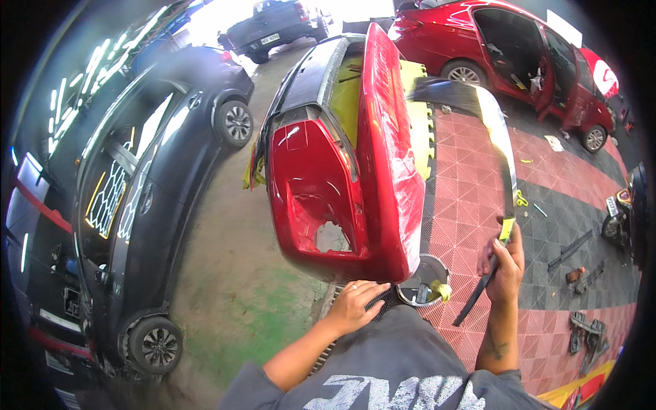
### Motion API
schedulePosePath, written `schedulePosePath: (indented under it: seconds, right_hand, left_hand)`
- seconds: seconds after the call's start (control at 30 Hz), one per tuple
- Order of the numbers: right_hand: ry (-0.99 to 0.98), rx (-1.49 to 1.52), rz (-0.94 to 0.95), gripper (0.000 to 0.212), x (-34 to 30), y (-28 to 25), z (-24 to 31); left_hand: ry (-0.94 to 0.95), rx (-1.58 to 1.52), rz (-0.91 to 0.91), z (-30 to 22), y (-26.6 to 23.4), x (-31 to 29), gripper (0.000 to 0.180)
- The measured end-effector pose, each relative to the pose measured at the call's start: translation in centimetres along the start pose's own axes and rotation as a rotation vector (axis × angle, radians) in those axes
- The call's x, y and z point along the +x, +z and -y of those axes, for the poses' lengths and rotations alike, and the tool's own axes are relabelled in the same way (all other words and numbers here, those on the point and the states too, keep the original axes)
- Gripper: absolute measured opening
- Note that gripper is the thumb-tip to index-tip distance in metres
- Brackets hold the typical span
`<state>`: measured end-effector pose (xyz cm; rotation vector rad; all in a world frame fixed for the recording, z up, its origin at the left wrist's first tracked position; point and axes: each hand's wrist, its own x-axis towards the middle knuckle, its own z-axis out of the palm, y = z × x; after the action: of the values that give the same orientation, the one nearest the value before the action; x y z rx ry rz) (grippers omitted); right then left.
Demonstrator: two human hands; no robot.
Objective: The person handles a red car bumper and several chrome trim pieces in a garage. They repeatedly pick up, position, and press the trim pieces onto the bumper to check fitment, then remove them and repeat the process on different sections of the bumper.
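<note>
Red body panel (376, 157) at 12 o'clock of left hand (352, 311). Long dark strip (510, 174) runs from right hand (506, 266) to 12, bending over to 11; short tail at 7. Right hand clamped on strip. Left hand's fingers loosely apart at panel's lower edge, can't tell if touching. From left hand: dark car (154, 205) at 10, red car (437, 31) at 1, round tub (415, 303) at 2.

White lettering (352, 388) on grey shirt (410, 342); plate (270, 39) on pickup (265, 24)
</note>
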<state>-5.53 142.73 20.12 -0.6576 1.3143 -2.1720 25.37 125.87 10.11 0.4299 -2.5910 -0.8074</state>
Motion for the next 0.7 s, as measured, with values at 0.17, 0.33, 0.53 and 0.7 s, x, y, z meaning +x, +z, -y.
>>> schedulePosePath:
  seconds: [0.17,0.33,0.53,0.7]
  right_hand:
    - [0.067,-0.032,0.183,0.056,2.8,3.5,-1.8]
    - [0.109,-0.048,0.259,0.043,3.3,8.7,-4.9]
    - [-0.021,-0.412,0.272,0.048,6.6,17.6,-10.0]
    - [0.024,-0.501,0.314,0.037,13.3,23.4,-12.7]
  left_hand:
    - [-0.143,0.023,-0.108,-2.0,-0.8,-2.7,0.041]
    - [-0.276,-0.005,-0.136,-2.2,-1.5,-7.3,0.037]
    - [-0.438,0.010,-0.205,2.1,-5.0,-17.1,0.034]
    - [-0.506,0.006,-0.268,7.6,-11.3,-22.6,0.031]
